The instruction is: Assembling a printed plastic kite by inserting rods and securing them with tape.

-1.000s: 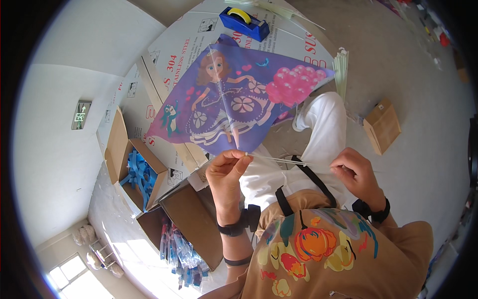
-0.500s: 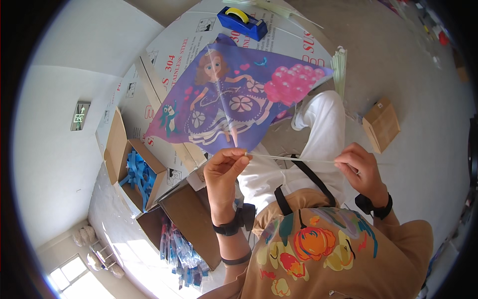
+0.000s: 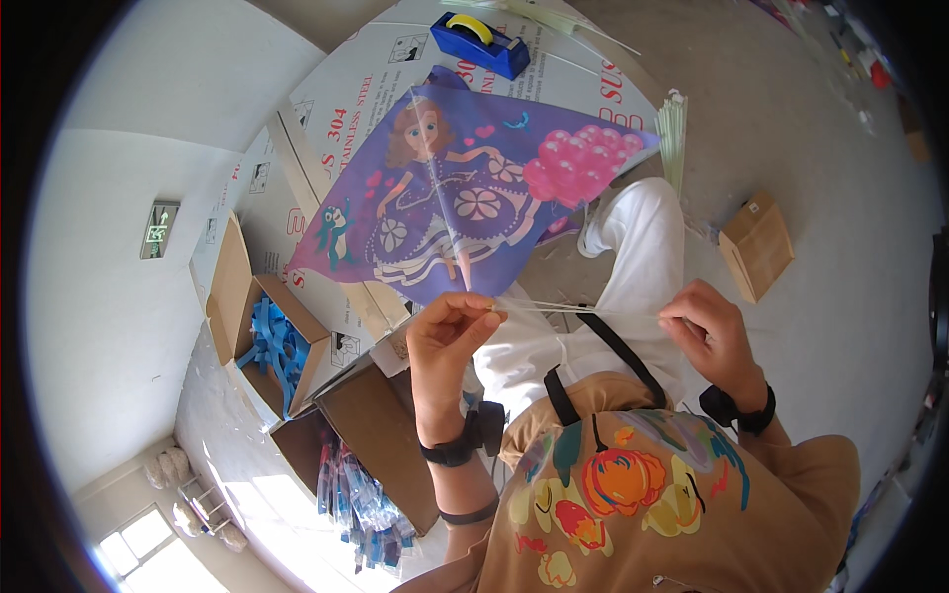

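A purple diamond-shaped kite [image 3: 473,173], printed with a doll-like figure and pink balloons, lies spread over the table edge and reaches toward my lap. My left hand [image 3: 445,341] is closed in a pinch at the kite's near corner, thumb against fingertips. From that pinch thin whitish strands [image 3: 554,308], either slim rods or cord, stretch across above my white trousers. At their right end my right hand [image 3: 710,334] pinches them between thumb and forefinger, its other fingers curled. The exact fastening at the corner is hidden by my left fingers.
A blue tape dispenser [image 3: 480,45] stands at the table's far side. A bundle of pale thin rods [image 3: 672,143] lies by my knee. Left are a cardboard box [image 3: 314,341] of blue strips and a carton [image 3: 381,435] with plastic-wrapped pieces below. A brown box [image 3: 756,247] sits on the floor.
My left hand has shifted slightly right with the strands. My right hand has moved a little up and left. The kite lies almost as before.
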The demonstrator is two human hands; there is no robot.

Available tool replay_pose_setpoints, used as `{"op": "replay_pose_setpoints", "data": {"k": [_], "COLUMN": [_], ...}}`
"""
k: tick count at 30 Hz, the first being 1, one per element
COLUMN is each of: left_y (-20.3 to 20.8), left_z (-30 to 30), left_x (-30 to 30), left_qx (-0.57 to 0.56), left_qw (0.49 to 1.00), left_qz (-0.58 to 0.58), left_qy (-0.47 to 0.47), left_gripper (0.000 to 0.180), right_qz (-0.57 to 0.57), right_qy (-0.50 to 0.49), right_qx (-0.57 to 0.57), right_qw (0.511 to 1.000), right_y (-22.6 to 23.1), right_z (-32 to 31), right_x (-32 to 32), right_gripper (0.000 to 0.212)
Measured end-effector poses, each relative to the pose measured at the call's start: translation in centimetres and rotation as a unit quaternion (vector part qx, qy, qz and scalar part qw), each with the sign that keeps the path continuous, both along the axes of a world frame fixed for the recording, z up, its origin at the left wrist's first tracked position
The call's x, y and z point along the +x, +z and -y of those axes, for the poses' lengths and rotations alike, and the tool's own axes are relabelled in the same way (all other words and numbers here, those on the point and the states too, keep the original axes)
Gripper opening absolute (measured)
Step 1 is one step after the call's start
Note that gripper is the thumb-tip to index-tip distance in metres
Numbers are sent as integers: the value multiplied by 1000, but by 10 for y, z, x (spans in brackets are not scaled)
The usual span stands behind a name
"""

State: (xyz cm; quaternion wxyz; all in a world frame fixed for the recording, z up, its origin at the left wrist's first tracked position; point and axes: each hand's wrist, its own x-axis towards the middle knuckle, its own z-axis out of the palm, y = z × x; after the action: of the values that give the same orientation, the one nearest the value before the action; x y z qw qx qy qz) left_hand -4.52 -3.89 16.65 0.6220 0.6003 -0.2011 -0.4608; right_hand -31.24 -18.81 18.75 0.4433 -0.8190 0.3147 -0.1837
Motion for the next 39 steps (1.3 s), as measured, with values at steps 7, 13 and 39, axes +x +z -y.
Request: {"op": "replay_pose_setpoints", "data": {"k": [7,13,39], "left_y": [-2,-9,-234], "left_z": [6,14,203], "left_x": [-2,6,97], "left_qx": [-16,-34,217], "left_qw": [993,964,778], "left_qz": [-113,-263,579], "left_qy": [18,18,-114], "left_gripper": [55,70,74], "right_qz": [38,35,-53], "right_qy": [2,30,-146], "right_qx": [-14,-205,-296], "right_qw": [999,978,943], "right_y": [-14,-24,-250], "right_z": [-1,22,301], "right_x": [6,15,252], "right_gripper": [5,10,11]}}
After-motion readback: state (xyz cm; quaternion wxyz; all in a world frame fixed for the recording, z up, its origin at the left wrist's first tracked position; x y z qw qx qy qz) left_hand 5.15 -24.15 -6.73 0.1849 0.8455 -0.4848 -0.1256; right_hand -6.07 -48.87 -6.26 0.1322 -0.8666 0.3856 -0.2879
